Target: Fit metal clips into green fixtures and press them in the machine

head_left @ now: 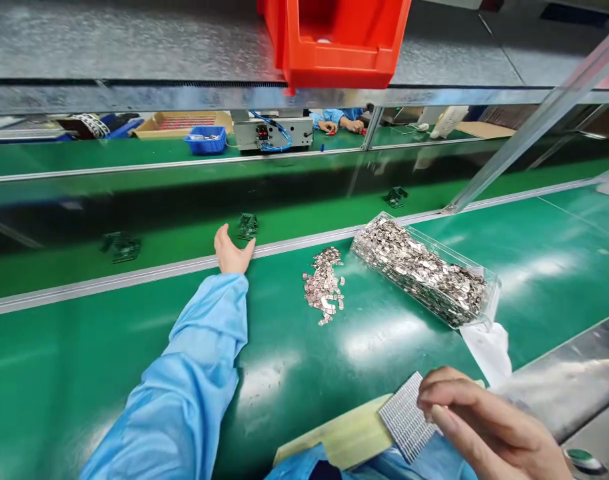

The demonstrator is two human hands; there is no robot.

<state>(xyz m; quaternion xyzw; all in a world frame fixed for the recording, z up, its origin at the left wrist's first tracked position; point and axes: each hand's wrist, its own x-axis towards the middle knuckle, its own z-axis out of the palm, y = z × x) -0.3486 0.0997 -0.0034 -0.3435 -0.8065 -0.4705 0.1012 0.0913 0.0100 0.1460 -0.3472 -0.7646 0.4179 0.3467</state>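
Observation:
My left hand reaches over the metal rail with thumb and fingers apart. Just beyond it, on the green belt, lies a small bundle of green circuit boards; I see no clear grip on it. At the lower right my right hand is closed in a pinch, and whatever its fingertips hold is too small to make out. Beside those fingertips is a grey ridged block over a yellowish strip. Small silvery metal pieces lie in a loose pile on the green bench.
A clear plastic box full of similar metal pieces stands right of the pile, with white paper at its end. More boards sit on the belt. A red bin overhangs the shelf edge. A co-worker's hands show behind.

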